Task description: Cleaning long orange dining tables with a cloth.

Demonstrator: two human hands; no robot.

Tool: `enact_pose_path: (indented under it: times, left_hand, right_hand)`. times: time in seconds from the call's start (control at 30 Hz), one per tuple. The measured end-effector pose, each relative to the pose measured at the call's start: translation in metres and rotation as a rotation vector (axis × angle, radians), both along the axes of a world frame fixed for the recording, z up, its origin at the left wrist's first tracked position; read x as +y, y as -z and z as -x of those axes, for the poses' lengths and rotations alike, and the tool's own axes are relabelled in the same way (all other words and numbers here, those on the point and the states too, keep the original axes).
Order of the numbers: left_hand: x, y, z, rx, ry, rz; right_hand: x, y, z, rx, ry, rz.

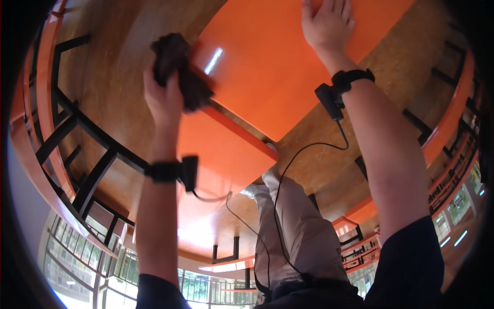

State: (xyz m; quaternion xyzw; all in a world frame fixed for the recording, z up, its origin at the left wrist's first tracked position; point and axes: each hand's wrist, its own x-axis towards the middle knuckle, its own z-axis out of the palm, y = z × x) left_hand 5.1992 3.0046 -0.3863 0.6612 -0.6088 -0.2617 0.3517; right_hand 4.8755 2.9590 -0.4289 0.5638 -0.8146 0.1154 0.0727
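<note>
L hand grips a dark crumpled cloth, fingers wrapped tight round it, cloth pressed on the near-left corner edge of the orange counter. R hand lies flat on the counter top, far side from the cloth, fingers roughly together; tips cut off by frame edge so can't tell fully. Black wrist straps w/ small units on both forearms, cables trailing down. Orange bench seat sits just below the counter corner.

left hand grips a cloth at the table's left edge; right hand lies flat on it, far right; bench sits nearer
</note>
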Motion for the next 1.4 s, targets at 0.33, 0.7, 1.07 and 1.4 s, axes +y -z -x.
enact_pose_path:
  times: [0.33, 0.7, 1.07, 1.4]
  left_hand:
    - [0.025, 0.016, 0.049, -0.261, 0.270, 0.101]
    - [0.136, 0.000, 0.150, -0.234, 0.929, -0.220]
    - [-0.017, 0.007, 0.037, -0.566, 0.329, 0.114]
    - [0.049, 0.003, 0.120, -0.025, 0.675, -0.238]
  right_hand:
    - [0.003, -0.010, 0.005, -0.047, -0.019, -0.083]
    - [0.003, -0.007, 0.000, -0.068, 0.005, -0.098]
    - [0.003, -0.010, -0.003, -0.091, -0.028, -0.106]
    - [-0.103, -0.003, 0.229, -0.373, -0.015, -0.021]
